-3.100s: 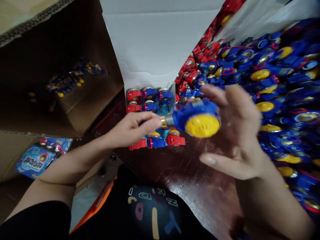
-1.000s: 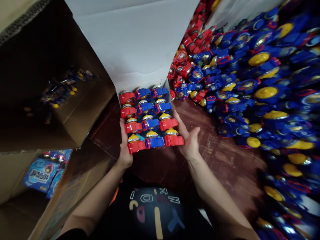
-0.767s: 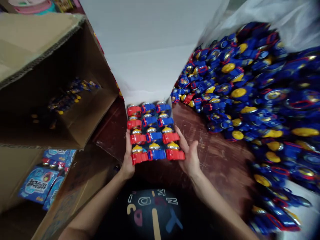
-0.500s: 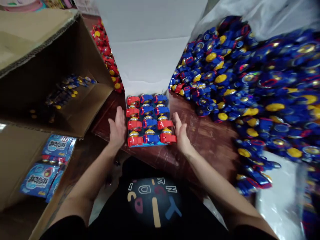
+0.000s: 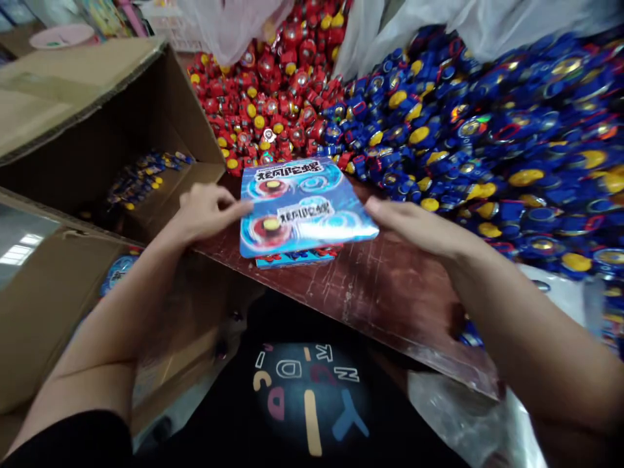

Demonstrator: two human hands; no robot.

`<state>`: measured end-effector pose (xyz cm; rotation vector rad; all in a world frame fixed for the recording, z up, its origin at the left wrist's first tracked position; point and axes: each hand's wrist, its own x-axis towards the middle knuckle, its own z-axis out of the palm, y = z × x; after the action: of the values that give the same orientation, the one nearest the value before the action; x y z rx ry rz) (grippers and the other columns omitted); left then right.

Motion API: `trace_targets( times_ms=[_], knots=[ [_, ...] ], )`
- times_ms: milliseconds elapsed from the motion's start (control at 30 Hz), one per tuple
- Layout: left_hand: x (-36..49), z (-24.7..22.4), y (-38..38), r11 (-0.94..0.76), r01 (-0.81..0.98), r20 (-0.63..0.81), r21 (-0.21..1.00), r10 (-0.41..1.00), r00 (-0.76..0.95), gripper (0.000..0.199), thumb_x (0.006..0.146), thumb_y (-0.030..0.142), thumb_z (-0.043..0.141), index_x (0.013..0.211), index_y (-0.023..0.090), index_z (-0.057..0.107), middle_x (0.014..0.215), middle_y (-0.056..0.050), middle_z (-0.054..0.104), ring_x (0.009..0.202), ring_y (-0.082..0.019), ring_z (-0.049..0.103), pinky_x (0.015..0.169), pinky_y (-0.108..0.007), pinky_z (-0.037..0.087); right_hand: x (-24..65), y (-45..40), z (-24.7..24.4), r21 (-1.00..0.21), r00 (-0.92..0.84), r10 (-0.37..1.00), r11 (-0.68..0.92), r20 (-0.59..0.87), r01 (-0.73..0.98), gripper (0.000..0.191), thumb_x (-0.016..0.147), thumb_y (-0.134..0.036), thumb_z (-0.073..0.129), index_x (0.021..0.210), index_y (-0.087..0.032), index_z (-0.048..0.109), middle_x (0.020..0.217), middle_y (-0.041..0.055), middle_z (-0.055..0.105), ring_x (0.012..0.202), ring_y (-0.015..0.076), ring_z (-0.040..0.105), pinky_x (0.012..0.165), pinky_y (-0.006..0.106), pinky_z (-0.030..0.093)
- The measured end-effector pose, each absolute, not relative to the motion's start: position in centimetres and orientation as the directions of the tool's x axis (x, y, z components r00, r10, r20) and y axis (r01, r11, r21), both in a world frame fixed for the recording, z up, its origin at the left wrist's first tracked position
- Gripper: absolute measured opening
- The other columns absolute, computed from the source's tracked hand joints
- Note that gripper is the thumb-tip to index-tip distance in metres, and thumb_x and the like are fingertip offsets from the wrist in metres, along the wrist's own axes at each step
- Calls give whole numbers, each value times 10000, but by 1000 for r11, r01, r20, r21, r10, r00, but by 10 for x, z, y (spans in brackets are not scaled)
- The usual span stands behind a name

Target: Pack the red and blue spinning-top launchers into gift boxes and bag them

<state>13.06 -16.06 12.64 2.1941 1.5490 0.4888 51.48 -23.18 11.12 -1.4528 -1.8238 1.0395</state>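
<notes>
Blue box on the dark red worktop, its printed lid lying over the body and projecting past the front and right. Lid print: two rows of bold dark Chinese characters, the lower on a pale label, among blue swirls and two red-and-yellow discs; a line of small lettering above the upper row is too small to read. Left hand: fingers partly curled, thumb side extended to the lid's left edge, not closed around anything. Right hand: fingers outstretched and open, tips at the lid's right edge, without a grip. Behind the box, a heap of red toys; to the right, a heap of blue toys. At left, an open carton containing small blue-and-yellow items. Black shirt: scattered letters, including D, C, N and Y.
</notes>
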Motion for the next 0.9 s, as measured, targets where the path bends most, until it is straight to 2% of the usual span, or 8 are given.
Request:
trace_targets(
  times_ms=[67, 100, 167, 267, 333, 567, 700, 900],
  knots=[
    [117, 117, -190, -335, 793, -187, 508, 857, 481, 552, 799, 762, 767, 887, 217, 774, 853, -39, 742, 847, -235, 660, 812, -356, 473, 522, -251, 98, -861, -387, 913, 92, -128, 501, 565, 831, -745, 781, 1034, -218, 802, 1088, 100, 804, 1036, 295, 732, 1041, 537, 576],
    [115, 115, -198, -358, 760, -185, 543, 831, 524, 516, 814, 734, 768, 897, 225, 770, 851, -37, 734, 825, -230, 656, 802, -355, 475, 523, -252, 94, -866, -422, 898, 114, -119, 487, 520, 797, -702, 831, 997, -224, 782, 1016, 77, 795, 951, 264, 725, 954, 484, 595],
    [117, 113, -199, -471, 703, 56, 533, 848, 526, 441, 875, 666, 743, 880, 225, 734, 882, -46, 712, 887, -243, 644, 893, -396, 477, 520, -242, 87, -851, -403, 915, 213, 2, 479, 459, 804, -646, 834, 961, -229, 726, 917, 43, 753, 830, 211, 676, 802, 398, 567],
    [127, 103, -186, -567, 757, 441, 325, 799, 409, 381, 898, 576, 764, 822, 220, 653, 907, -68, 677, 1069, -305, 596, 1090, -501, 384, 511, -214, 75, -716, -244, 936, 351, 253, 603, 353, 853, -564, 764, 893, -229, 659, 847, 34, 699, 774, 202, 614, 725, 373, 491],
    [129, 90, -180, -565, 782, 498, 262, 774, 391, 376, 905, 553, 772, 814, 222, 620, 911, -71, 669, 1136, -328, 573, 1120, -520, 353, 508, -204, 67, -599, -227, 911, 400, 346, 693, 267, 879, -486, 719, 883, -230, 644, 860, 46, 694, 796, 220, 615, 729, 381, 472],
    [125, 45, -195, -550, 798, 515, 248, 772, 372, 338, 967, 505, 737, 842, 220, 607, 926, -80, 673, 1126, -336, 588, 1068, -512, 380, 512, -212, 48, -325, -346, 857, 475, 383, 818, 159, 960, -398, 669, 938, -246, 628, 927, 63, 701, 889, 265, 649, 726, 378, 472],
    [129, 32, -200, -525, 827, 581, 202, 744, 330, 338, 971, 499, 743, 850, 213, 608, 931, -83, 672, 1114, -334, 601, 1054, -500, 397, 511, -218, 33, -380, -314, 847, 485, 429, 788, 156, 1001, -369, 622, 928, -235, 589, 912, 60, 677, 842, 237, 641, 693, 353, 469],
    [115, 19, -197, -618, 730, 611, 292, 707, 354, 258, 961, 392, 741, 839, 224, 588, 835, -52, 659, 936, -272, 620, 880, -414, 471, 504, -228, 32, -499, -306, 872, 473, 381, 726, 102, 1025, -326, 602, 1002, -228, 585, 995, 49, 699, 874, 198, 652, 731, 328, 474]
  ],
)
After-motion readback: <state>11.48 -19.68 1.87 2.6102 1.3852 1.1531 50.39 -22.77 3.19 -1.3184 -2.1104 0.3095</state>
